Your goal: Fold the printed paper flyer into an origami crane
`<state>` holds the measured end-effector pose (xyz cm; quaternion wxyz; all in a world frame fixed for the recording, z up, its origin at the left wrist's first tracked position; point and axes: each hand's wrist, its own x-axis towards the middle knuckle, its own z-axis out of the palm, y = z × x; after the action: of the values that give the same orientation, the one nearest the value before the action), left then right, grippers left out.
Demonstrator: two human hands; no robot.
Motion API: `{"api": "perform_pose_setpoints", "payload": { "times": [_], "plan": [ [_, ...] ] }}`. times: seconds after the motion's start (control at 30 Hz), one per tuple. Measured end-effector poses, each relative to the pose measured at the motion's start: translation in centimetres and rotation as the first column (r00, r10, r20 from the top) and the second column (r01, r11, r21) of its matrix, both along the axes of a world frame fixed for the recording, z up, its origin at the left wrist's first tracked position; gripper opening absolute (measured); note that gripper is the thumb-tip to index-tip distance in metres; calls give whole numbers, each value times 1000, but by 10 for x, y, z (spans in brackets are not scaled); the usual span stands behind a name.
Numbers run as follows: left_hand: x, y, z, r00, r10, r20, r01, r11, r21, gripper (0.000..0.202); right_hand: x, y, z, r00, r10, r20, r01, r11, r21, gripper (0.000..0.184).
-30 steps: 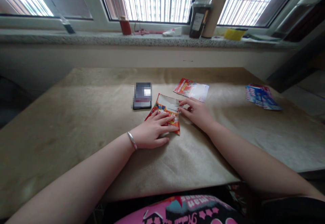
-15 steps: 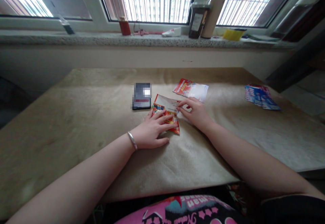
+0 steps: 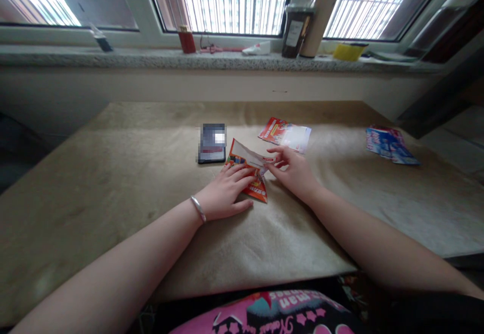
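A red and white printed sheet of paper [image 3: 257, 189], partly folded, lies on the table in front of me. My left hand [image 3: 230, 190] rests flat on its left part with the fingers stretched out, covering some of the print. At the sheet's right edge, my right hand [image 3: 293, 170] pinches the paper between thumb and fingertips. Beyond the right hand lies another red and white printed sheet [image 3: 285, 133], flat on the table. Just left of the folded sheet is a dark phone-like device [image 3: 212, 143], its screen blurred out.
Several blue and pink printed packets [image 3: 391, 145] lie overlapping at the table's right side. Behind the table [image 3: 113, 182] runs a stone windowsill [image 3: 136, 61], holding a red container [image 3: 186, 40], a dark lidded jar [image 3: 295, 31] and a yellow item [image 3: 348, 51].
The left fingers have drawn closer together and back a little, uncovering more of the sheet's lower corner. My right hand has shifted slightly right, and the paper's right side has creased more.
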<state>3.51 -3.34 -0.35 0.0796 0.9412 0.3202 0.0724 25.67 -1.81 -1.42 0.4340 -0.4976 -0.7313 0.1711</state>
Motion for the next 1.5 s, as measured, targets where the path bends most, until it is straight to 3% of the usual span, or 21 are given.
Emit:
{"api": "perform_pose_setpoints", "payload": {
  "times": [0.13, 0.37, 0.63, 0.87, 1.23, 1.5],
  "plan": [
    [0, 0, -1, 998, 61, 33, -61, 998, 0, 53, 1, -1, 1, 998, 45, -35, -47, 998, -52, 14],
    [2, -2, 3, 991, 131, 36, -133, 990, 48, 54, 4, 0, 3, 986, 147, 83, -143, 988, -53, 4],
    [3, -2, 3, 986, 149, 71, -153, 987, 57, 43, 1, 0, 2, 979, 153, 132, -152, 988, -14, 4],
    [2, 0, 1, 992, 123, 34, -125, 989, 81, 46, -2, 2, -1, 989, 118, 85, -110, 990, -93, 3],
    [5, -2, -3, 971, 240, 1, -239, 966, 99, 52, -2, 1, -2, 994, 106, 9, -104, 984, -146, 6],
    [3, 3, -8, 961, 248, 121, -256, 966, 49, 56, 0, 3, -5, 993, 121, 4, -119, 984, -134, 5]
  ]
}}
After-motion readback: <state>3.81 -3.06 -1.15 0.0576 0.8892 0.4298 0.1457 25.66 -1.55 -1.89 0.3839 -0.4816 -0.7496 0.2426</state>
